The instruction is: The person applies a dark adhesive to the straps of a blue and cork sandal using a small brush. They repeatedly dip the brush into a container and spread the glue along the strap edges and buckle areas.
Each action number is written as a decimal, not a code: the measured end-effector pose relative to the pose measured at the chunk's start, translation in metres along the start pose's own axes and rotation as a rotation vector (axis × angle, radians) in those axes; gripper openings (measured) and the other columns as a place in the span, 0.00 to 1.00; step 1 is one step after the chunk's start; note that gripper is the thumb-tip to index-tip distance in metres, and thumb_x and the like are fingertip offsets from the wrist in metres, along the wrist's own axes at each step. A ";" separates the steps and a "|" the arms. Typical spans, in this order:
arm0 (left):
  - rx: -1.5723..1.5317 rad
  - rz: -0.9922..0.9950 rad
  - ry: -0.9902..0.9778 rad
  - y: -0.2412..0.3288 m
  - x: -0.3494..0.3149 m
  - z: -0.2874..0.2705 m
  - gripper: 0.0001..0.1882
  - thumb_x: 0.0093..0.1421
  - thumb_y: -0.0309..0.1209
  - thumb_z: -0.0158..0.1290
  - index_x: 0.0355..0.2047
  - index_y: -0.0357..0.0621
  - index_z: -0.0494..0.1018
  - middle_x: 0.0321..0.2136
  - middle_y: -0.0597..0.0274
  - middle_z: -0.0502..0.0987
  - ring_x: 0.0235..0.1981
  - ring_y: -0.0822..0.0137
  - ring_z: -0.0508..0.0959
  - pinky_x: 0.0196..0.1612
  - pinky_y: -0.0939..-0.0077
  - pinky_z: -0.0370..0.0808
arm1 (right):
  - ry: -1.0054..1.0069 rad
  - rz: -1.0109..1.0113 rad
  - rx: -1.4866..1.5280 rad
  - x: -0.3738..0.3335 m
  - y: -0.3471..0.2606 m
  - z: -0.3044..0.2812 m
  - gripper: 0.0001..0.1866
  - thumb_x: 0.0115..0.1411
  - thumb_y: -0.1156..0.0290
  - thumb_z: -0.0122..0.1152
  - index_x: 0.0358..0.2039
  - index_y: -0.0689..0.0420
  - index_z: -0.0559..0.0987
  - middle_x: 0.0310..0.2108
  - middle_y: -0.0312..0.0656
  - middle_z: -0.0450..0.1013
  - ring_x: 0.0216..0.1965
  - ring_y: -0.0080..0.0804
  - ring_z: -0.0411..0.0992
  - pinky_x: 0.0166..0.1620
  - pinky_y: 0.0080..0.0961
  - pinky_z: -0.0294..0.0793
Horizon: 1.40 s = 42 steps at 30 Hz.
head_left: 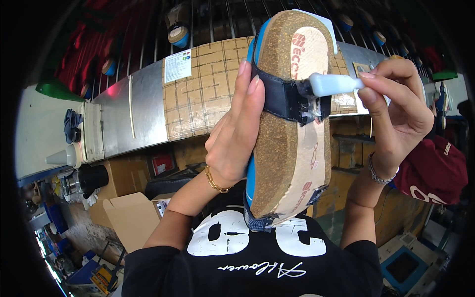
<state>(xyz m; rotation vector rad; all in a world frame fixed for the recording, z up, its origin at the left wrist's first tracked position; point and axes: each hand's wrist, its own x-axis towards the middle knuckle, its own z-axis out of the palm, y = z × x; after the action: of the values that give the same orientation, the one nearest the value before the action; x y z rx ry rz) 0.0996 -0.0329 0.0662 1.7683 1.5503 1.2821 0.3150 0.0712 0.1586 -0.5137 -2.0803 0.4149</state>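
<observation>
Filling the lowest part of the view is the person's own black shirt with white print, from which both forearms rise. The left hand, with a gold chain bracelet at the wrist, is wrapped around the left edge of an upturned cork-soled sandal with a blue rim; its fingers are closed along the side, two fingertips pressing on the dark strap that is folded across the cork bottom. The sandal stands nearly upright in the middle of the view, its lower end just above the shirt and its upper end near the top. A pale paper-like strip with red print runs lengthwise down the right half of the cork.

The right hand, wearing a silver bead bracelet, pinches a small white applicator between thumb and fingers. The applicator's tip touches the strap's end, where a whitish smear shows.

Behind the hands lies a long metal conveyor hood partly covered with tape-wrapped cardboard bearing a white label. An open brown cardboard box stands lower left, with a black cylindrical container near it. On the right, a person in a dark red shirt sits well apart. A rack holding more shoe parts spans the far background.
</observation>
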 end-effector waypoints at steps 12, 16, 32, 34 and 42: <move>0.328 0.440 0.129 -0.002 -0.002 -0.004 0.49 0.60 0.21 0.58 0.73 0.45 0.38 0.71 0.34 0.44 0.72 0.42 0.50 0.72 0.54 0.55 | 0.068 -0.198 -0.231 0.013 -0.011 -0.001 0.14 0.46 0.86 0.70 0.37 0.65 0.85 0.35 0.45 0.73 0.35 0.30 0.70 0.38 0.21 0.67; 0.281 0.421 0.088 0.003 -0.003 -0.008 0.45 0.65 0.23 0.53 0.73 0.45 0.37 0.72 0.35 0.42 0.72 0.42 0.51 0.71 0.55 0.56 | 0.028 -0.167 -0.138 0.009 -0.007 -0.005 0.15 0.45 0.86 0.71 0.37 0.63 0.86 0.36 0.45 0.73 0.35 0.29 0.69 0.37 0.20 0.66; 0.178 0.435 0.058 0.003 -0.006 -0.011 0.45 0.66 0.28 0.54 0.74 0.45 0.36 0.73 0.40 0.41 0.71 0.49 0.54 0.71 0.57 0.58 | -0.106 -0.123 -0.063 0.003 -0.008 -0.017 0.14 0.42 0.76 0.73 0.34 0.58 0.86 0.35 0.45 0.71 0.36 0.31 0.67 0.39 0.25 0.62; 0.184 0.462 0.104 0.003 -0.003 -0.009 0.45 0.64 0.26 0.55 0.72 0.42 0.39 0.72 0.37 0.43 0.69 0.47 0.57 0.68 0.59 0.61 | -0.110 -0.102 -0.013 0.002 -0.010 -0.016 0.14 0.41 0.74 0.73 0.33 0.57 0.87 0.34 0.45 0.72 0.35 0.31 0.67 0.38 0.26 0.62; 0.250 0.367 0.272 -0.001 0.001 0.009 0.47 0.56 0.23 0.63 0.69 0.28 0.45 0.67 0.30 0.55 0.63 0.47 0.67 0.62 0.65 0.69 | 0.184 0.111 0.086 0.015 0.000 0.005 0.13 0.45 0.77 0.75 0.33 0.49 0.90 0.28 0.35 0.74 0.27 0.24 0.69 0.31 0.20 0.63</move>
<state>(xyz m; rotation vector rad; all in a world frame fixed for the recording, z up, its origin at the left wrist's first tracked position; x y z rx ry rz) 0.1070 -0.0297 0.0612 2.1892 1.6401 1.6160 0.3036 0.0782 0.1663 -0.5954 -1.8550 0.5003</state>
